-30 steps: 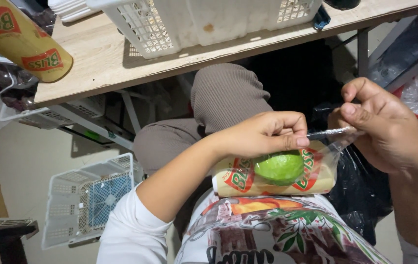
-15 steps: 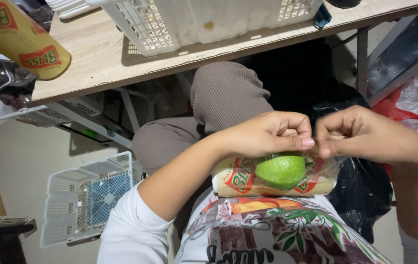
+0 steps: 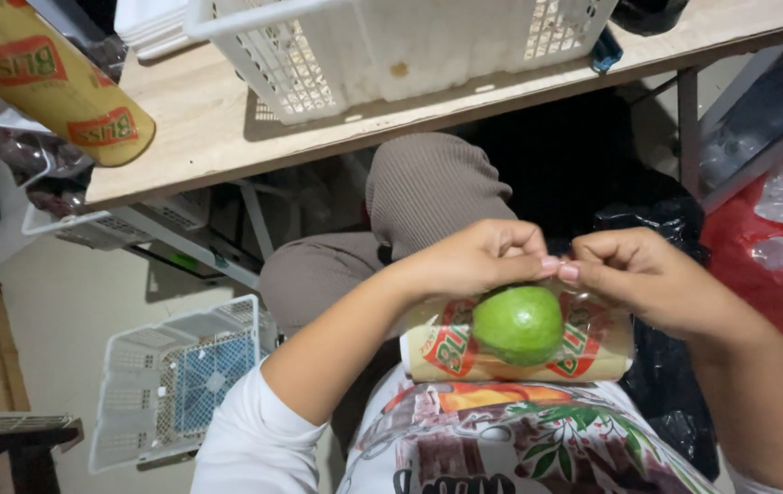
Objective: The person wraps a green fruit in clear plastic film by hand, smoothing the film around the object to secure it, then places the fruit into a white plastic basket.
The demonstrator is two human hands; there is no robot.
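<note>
Item: round green fruit (image 3: 518,324) in clear printed plastic wrap (image 3: 593,343), just below your fingertips. Your left hand (image 3: 478,261) and right hand (image 3: 648,279) pinched the film's top edge; a slipped pinch risked the fruit rolling off your lap.

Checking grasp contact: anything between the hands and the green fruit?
Yes. The fruit sits inside a clear printed bag, so the film separates it from both hands. The left hand and right hand pinch the bag's top edge just above the fruit; neither touches the fruit directly.
</note>
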